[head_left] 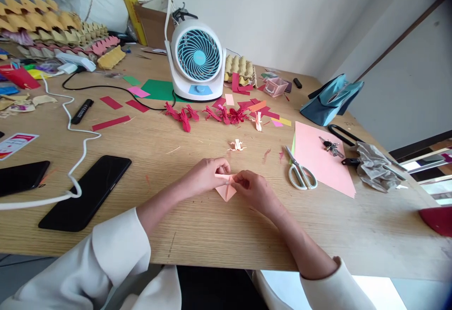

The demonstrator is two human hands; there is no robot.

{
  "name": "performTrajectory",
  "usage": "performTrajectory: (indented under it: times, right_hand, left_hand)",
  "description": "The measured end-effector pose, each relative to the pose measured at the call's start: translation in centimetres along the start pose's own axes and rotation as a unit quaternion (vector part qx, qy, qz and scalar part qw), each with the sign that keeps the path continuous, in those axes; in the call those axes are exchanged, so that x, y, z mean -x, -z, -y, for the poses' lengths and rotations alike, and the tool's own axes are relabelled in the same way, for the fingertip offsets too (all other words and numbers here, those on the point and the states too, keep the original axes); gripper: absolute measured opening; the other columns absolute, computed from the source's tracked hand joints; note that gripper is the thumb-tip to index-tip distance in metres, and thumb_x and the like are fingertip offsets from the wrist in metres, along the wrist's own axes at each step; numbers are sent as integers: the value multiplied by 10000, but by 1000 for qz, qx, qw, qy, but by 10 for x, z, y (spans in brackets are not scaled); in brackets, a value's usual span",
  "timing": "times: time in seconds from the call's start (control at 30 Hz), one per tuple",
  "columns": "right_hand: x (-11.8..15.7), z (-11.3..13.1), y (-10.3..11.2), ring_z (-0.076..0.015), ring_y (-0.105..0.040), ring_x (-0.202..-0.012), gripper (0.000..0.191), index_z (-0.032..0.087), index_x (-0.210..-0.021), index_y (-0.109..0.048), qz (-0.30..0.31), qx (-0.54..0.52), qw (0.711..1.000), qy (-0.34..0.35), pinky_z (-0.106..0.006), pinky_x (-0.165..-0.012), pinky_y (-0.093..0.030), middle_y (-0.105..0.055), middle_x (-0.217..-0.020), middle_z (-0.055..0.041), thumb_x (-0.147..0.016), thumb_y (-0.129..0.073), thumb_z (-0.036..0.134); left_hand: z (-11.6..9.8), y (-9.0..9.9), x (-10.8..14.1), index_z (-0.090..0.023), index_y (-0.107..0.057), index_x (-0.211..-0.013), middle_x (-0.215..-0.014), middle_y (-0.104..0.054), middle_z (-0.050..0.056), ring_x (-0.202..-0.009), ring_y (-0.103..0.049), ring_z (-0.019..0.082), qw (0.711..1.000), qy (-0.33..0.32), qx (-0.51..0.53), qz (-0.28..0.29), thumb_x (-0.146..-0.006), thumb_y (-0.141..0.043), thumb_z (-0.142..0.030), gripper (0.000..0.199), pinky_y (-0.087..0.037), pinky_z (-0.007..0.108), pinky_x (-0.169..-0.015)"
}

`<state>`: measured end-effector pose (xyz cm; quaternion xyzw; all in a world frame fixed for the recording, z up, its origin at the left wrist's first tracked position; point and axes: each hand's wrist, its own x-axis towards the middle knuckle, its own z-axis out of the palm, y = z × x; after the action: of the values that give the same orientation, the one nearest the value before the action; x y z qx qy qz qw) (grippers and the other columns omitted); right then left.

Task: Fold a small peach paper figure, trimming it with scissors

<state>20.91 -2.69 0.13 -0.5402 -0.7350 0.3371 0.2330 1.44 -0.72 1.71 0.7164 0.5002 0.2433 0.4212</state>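
A small piece of peach folded paper (226,192) lies near the front middle of the table, its pointed end towards me. My left hand (208,176) pinches its left upper side, the fingertips closed on the paper. On the other side my right hand (251,186) grips the right upper edge between thumb and fingers. Part of the paper's far edge is hidden by the fingers. Just beyond the hands sits a small cream folded paper frog (237,145). White-handled scissors (300,171) lie to the right, partly spread.
A white and blue fan (198,60) stands at the back, with red folded paper figures (183,118) before it. Pink paper sheets (321,159) with keys (332,147) lie right. A black phone (86,192) and white cable (84,147) are left.
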Motion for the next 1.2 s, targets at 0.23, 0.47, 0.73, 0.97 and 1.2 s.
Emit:
performTrajectory:
  times: [0.23,0.47,0.73,0.97,1.2]
  right_hand:
    - [-5,2,-1,-101,-422,-577,278,180,-764,-563,-10,-241,970,-8,-238,-527,-316,-517,-670,28,-808,-658,438]
    - [-6,5,-5,-100,-417,-560,363,192,-724,-540,-27,-316,948,-18,-238,-528,-336,-502,-631,32,-777,-690,518]
    - [-5,1,-2,-145,-558,-790,309,206,-1004,-578,-117,-200,971,54,-268,-694,-456,-601,-920,-29,-802,-702,405]
    - [-6,1,-4,-119,-503,-623,343,194,-747,-567,-29,-317,948,25,-254,-595,-417,-585,-695,8,-811,-690,507]
    - [-5,5,-5,-129,-511,-645,379,199,-736,-582,-21,-333,943,19,-256,-608,-418,-579,-689,6,-763,-718,551]
  left_hand:
    - [-1,7,3,-153,-593,-1077,-753,-685,10,-668,-635,147,948,22,316,-35,-745,-723,-449,463,-466,253,-637]
    - [8,-15,5,-126,-714,-1005,-1036,-750,104,-940,-688,262,965,24,259,-35,-716,-760,-442,430,-524,348,-813]
    - [11,-16,8,-127,-721,-999,-951,-757,81,-867,-695,250,983,29,179,-37,-778,-668,-350,319,-535,322,-740]
    - [6,-18,8,-139,-699,-944,-885,-721,47,-821,-658,200,983,-20,179,-42,-815,-658,-388,284,-501,266,-700]
    - [7,-19,9,-146,-699,-872,-794,-662,24,-736,-592,159,989,-48,107,-85,-834,-620,-359,231,-456,234,-634]
